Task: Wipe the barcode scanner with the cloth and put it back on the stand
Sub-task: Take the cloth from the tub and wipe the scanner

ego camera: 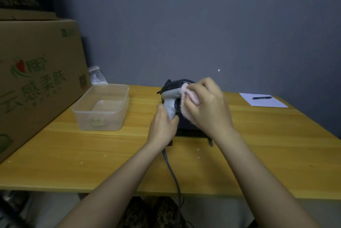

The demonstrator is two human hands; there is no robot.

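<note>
A grey and black barcode scanner (170, 96) is held upright above the yellow table, its head pointing left. My left hand (163, 126) grips its grey handle from below. My right hand (206, 104) presses a pink fluffy cloth (186, 98) against the right side of the scanner's head. The scanner's grey cable (172, 172) hangs down over the table's front edge. The black stand (191, 132) sits on the table right behind my hands, mostly hidden by them.
A clear plastic tub (103, 106) stands left of the scanner. Large cardboard boxes (35, 80) fill the left side. A white sheet (263, 100) with a black pen (262, 97) lies at the far right of the table (92, 163). A grey wall is behind.
</note>
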